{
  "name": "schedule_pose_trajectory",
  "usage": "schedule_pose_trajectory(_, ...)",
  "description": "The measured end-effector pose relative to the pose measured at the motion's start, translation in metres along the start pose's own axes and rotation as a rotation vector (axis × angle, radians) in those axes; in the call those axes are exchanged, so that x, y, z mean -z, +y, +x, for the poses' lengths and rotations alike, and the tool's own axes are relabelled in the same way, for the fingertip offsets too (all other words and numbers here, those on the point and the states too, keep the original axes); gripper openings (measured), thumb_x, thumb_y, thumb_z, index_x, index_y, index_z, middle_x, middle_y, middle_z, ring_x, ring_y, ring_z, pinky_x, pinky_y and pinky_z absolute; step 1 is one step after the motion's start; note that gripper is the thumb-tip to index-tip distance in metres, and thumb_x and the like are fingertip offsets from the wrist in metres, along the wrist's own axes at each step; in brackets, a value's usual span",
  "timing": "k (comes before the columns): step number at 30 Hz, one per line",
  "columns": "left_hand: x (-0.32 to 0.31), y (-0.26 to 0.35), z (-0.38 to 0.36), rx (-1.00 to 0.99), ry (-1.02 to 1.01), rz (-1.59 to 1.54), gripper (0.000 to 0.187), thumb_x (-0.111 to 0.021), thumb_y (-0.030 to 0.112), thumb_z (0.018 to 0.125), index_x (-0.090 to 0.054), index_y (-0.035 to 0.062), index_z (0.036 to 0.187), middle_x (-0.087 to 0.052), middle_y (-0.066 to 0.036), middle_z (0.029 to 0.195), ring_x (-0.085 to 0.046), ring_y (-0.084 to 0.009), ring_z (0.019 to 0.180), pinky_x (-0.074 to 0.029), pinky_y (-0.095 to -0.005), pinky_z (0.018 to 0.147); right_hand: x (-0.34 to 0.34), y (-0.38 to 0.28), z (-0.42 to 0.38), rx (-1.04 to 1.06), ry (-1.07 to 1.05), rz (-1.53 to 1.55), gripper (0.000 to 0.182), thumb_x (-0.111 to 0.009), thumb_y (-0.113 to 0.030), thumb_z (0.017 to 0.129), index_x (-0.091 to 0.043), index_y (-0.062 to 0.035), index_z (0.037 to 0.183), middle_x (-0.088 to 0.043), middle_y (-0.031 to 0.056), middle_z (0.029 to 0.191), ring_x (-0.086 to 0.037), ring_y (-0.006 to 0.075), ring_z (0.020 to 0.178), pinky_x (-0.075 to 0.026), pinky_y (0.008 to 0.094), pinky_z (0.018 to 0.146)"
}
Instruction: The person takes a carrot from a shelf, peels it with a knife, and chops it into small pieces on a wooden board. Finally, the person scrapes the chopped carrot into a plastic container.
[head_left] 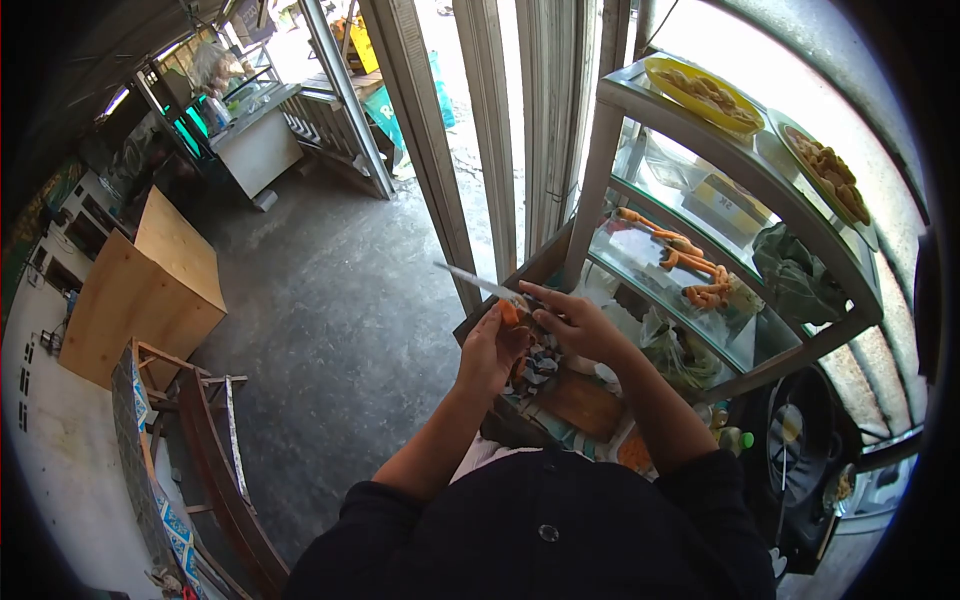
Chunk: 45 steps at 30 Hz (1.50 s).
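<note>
Beside the glass case (597,180), the left hand (485,355) is gripping an orange piece (510,313), apparently steadying it near the blade. The right hand (575,325) is gripping the knife (480,281), 1 finger pointing forward, probably for control; both items are being held before the torso.

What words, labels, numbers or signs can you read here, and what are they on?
"R": on the teal sheet outside; any letters beside it are unclear.
Box in the glass cabinet: a short dark marking, too blurred to read.
I can read nothing else.
</note>
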<state>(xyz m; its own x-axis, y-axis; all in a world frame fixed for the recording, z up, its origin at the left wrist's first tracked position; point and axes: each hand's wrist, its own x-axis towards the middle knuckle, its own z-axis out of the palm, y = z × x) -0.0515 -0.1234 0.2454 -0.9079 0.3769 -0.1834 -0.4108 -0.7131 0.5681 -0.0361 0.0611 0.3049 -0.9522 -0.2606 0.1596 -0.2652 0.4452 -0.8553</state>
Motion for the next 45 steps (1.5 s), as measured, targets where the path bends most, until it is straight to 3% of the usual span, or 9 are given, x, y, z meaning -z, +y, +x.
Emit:
schedule_pose_trajectory(6,0.0,0.017,-0.001,0.07,-0.08,0.023,0.034,-0.043,0.025,0.103,-0.05,0.0031,0.128,-0.064,-0.009,0.106,-0.065,-0.0165,0.09,-0.057,-0.0299,0.081,0.002,-0.01,-0.003,0.028,-0.222,-0.098,0.07,-0.062,-0.026,0.092,-0.027,-0.0179,0.152,-0.065,0.0139,0.075,-0.065,0.0234,0.07,-0.049,0.0339,0.073)
schedule_pose_trajectory(8,0.0,0.015,-0.002,-0.056,-0.091,0.206,0.036,-0.043,0.026,0.103,-0.049,0.0019,0.129,-0.062,-0.008,0.101,-0.064,-0.0151,0.09,-0.057,-0.029,0.079,0.0,-0.005,0.0,0.097,-0.214,-0.03,0.076,-0.062,-0.022,0.092,-0.018,-0.0151,0.154,-0.051,0.0056,0.063,-0.044,0.0125,0.057,-0.042,0.0292,0.061)
schedule_pose_trajectory(15,-0.003,0.007,-0.004,-0.173,-0.052,0.437,0.042,-0.042,0.031,0.104,-0.048,0.0003,0.131,-0.061,-0.005,0.099,-0.063,-0.0119,0.088,-0.056,-0.0277,0.075,0.003,-0.021,-0.002,0.124,-0.166,-0.216,0.08,-0.064,-0.019,0.089,-0.017,-0.0128,0.154,-0.053,0.0089,0.063,-0.05,0.0203,0.054,-0.044,0.0322,0.062)
schedule_pose_trajectory(17,0.002,0.005,-0.002,-0.202,-0.069,0.489,0.041,-0.042,0.031,0.104,-0.05,0.0004,0.13,-0.061,-0.005,0.097,-0.063,-0.0111,0.086,-0.055,-0.0269,0.075,0.005,-0.026,-0.003,0.126,-0.15,-0.279,0.077,-0.064,-0.025,0.089,-0.022,-0.0157,0.153,-0.062,0.0141,0.069,-0.062,0.0331,0.062,-0.047,0.0403,0.063)
schedule_pose_trajectory(21,-0.011,-0.002,-0.006,-0.256,-0.032,0.465,0.041,-0.042,0.032,0.104,-0.052,0.0005,0.128,-0.062,-0.004,0.094,-0.062,-0.0094,0.081,-0.053,-0.0244,0.072,0.01,-0.023,0.0,0.144,-0.16,-0.366,0.08,-0.065,-0.014,0.085,-0.023,-0.0111,0.152,-0.062,0.0143,0.07,-0.062,0.0296,0.061,-0.046,0.0362,0.064)
schedule_pose_trajectory(23,-0.007,-0.007,-0.006,-0.308,-0.123,0.551,0.04,-0.042,0.032,0.104,-0.053,0.0004,0.127,-0.061,-0.003,0.094,-0.06,-0.0078,0.077,-0.051,-0.023,0.069,0.011,-0.004,0.006,0.335,-0.04,-0.299,0.073,-0.061,-0.028,0.09,-0.025,-0.017,0.152,-0.061,0.0157,0.065,-0.062,0.0346,0.062,-0.047,0.0412,0.062)
schedule_pose_trajectory(30,-0.018,-0.013,-0.006,-0.395,-0.059,0.511,0.043,-0.039,0.03,0.105,-0.047,0.001,0.135,-0.056,-0.001,0.093,-0.054,-0.0069,0.073,-0.047,-0.0229,0.066,0.006,-0.025,-0.009,0.175,-0.166,-0.211,0.076,-0.059,-0.027,0.092,-0.017,-0.0129,0.153,-0.059,0.0176,0.063,-0.061,0.0345,0.06,-0.046,0.041,0.061)
schedule_pose_trajectory(35,-0.014,-0.008,-0.01,-0.189,-0.283,0.231,0.055,-0.032,0.035,0.101,-0.026,0.0079,0.15,-0.054,0.0,0.102,-0.055,-0.0064,0.082,-0.045,-0.0237,0.064,0.002,-0.02,-0.005,0.163,-0.121,-0.151,0.079,-0.058,-0.024,0.092,-0.011,-0.0123,0.154,-0.057,0.0166,0.061,-0.06,0.0342,0.057,-0.045,0.0406,0.06)
schedule_pose_trajectory(45,-0.013,-0.008,-0.015,-0.141,-0.203,0.451,0.055,-0.03,0.03,0.099,-0.024,0.0088,0.15,-0.053,0.0,0.092,-0.05,-0.0083,0.069,-0.043,-0.0247,0.061,0.01,-0.024,-0.007,0.164,-0.118,-0.202,0.071,-0.057,-0.019,0.091,-0.023,-0.0156,0.153,-0.06,0.0158,0.063,-0.062,0.031,0.058,-0.047,0.0369,0.062)
